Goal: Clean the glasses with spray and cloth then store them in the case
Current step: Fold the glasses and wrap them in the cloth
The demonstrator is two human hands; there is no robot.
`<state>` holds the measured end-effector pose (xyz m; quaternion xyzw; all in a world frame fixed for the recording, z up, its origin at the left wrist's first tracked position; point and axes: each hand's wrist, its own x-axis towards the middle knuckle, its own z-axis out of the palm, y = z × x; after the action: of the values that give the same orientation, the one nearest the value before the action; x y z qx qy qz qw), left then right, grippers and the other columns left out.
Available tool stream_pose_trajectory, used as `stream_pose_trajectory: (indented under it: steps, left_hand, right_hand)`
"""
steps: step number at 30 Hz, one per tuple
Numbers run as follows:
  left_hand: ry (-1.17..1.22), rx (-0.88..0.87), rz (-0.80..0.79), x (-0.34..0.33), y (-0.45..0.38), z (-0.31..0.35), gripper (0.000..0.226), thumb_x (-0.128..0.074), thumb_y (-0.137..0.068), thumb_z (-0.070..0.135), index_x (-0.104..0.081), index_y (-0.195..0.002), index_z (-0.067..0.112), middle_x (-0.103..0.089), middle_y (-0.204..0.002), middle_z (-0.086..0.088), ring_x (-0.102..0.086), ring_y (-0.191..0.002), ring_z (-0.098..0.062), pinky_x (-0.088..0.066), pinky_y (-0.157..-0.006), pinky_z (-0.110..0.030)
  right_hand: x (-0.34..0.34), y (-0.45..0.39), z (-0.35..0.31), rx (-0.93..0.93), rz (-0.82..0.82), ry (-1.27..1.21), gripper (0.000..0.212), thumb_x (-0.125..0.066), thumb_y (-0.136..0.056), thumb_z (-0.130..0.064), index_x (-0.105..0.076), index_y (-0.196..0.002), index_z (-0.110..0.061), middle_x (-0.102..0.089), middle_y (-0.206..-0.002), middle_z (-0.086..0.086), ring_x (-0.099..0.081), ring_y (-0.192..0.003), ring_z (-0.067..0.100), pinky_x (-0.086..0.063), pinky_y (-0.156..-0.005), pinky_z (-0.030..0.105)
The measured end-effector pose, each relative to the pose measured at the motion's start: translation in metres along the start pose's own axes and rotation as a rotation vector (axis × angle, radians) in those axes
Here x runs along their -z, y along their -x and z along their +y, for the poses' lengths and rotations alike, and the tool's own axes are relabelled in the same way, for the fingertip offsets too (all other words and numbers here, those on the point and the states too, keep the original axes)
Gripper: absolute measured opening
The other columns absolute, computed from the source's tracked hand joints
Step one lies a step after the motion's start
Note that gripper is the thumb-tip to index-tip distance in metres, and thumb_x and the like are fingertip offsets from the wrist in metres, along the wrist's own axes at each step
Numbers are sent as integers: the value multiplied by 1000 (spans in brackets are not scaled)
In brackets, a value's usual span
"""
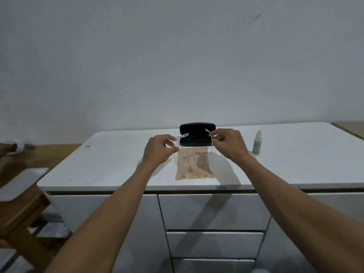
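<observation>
Glasses (192,157): clear-framed pair, held above the tabletop with the lenses low and toward the person and the temple arms rising away toward the case; the frame was nearly transparent, so its exact outline was hard to trace.
Left hand (158,150): fingers pinched on the left temple arm, near its middle.
Right hand (228,143): fingers pinched on the right temple arm, at about the same height.
Reason for the hold: gripping only the arms kept fingertips off the lenses; a hand on each side kept the frame level and, judging from the task, suited either folding the arms or setting the pair down.
Cloth (194,170): peach-coloured, lying flat on the tabletop directly below the glasses, placed to serve as a soft landing and a wiping surface.
Case (197,134): black hard case, just behind the cloth and partly hidden by the raised temple tips; it appeared to stand open, though the dark interior made this uncertain.
Spray bottle (257,143): small, upright, to the right of the right hand and apart from it, within easy reach.
Tabletop (110,166): white, over a bank of drawers.
Obstructions: nothing lay between glasses and case; the wooden stool (21,205) at the left edge stood clear of the work.
</observation>
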<state>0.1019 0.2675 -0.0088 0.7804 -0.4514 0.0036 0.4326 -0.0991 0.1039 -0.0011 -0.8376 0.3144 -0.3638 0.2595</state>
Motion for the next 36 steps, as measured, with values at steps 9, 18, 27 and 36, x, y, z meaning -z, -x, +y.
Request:
stream_pose_trajectory:
  steps: [9, 18, 27, 36]
  left_hand:
    - [-10, 49, -43, 0, -15, -24, 26, -65, -83, 2, -79, -93, 21, -75, -85, 3, -64, -74, -12, -56, -82, -34]
    - [148, 191, -167, -28, -45, -34, 14, -82, -80, 14, -80, -70, 24, -68, -62, 14, -64, -69, -20, -62, -85, -44]
    - [63, 211, -250, -41, -62, -42, 12, -90, -73, 17, -80, -72, 23, -60, -54, 16, -57, -62, -6, -49, -65, -25]
    - [502, 314, -361, -27, -59, -30, 6, -70, -78, -16, -71, -84, -13, -69, -81, -20, -71, -86, -29, -62, -79, -34]
  right_hand:
    - [0, -22, 33, -167, -87, -52, 22, -67, -89, -10, -80, -104, -18, -72, -85, -2, -66, -83, 15, -50, -75, 27]
    - [-28, -51, 46, -235, -316, -111, 13, -78, -84, -6, -82, -83, -18, -74, -76, 7, -55, -55, 8, -45, -55, 15]
    - [-44, -66, 47, -95, -438, 107, 14, -86, -79, -21, -77, -74, -31, -74, -78, -5, -67, -80, 11, -48, -69, 20]
    - [-30, -67, 35, -250, -508, -63, 22, -69, -82, -3, -74, -68, -18, -67, -70, 3, -53, -60, 15, -40, -50, 23]
